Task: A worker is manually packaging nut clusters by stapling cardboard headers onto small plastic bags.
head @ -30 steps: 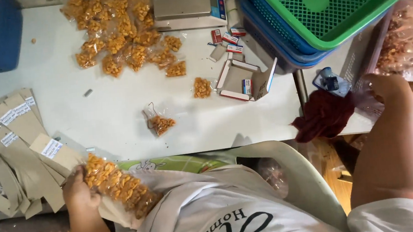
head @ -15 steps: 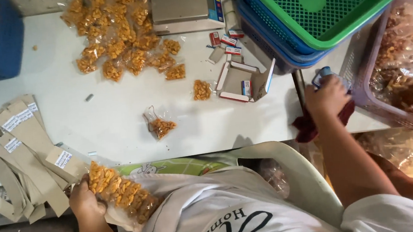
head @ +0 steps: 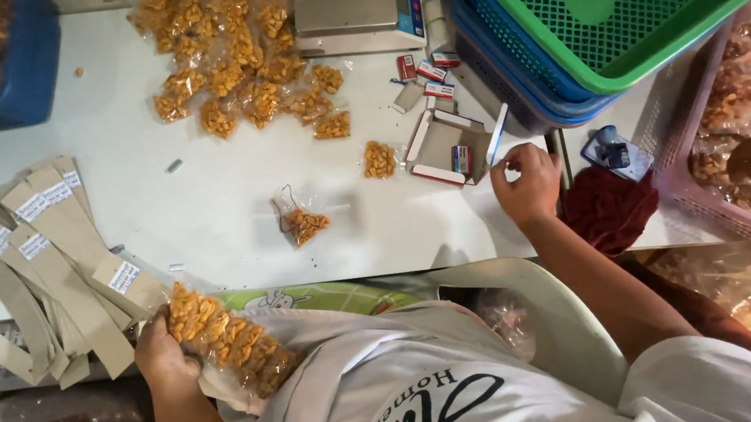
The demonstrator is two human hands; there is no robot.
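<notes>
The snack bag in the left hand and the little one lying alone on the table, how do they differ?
The bag in the left hand is long and packed full; the lone small bag is short with only a small clump of snacks. The left hand grips the long one at the table's edge, while the small one lies untouched. Both are clear plastic holding orange-brown snacks.

head cam | looks straight down | close over white table (head: 213,216)

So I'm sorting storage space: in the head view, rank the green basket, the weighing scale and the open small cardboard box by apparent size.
1. green basket, though partly cropped
2. weighing scale, also cropped at the top
3. open small cardboard box
</notes>
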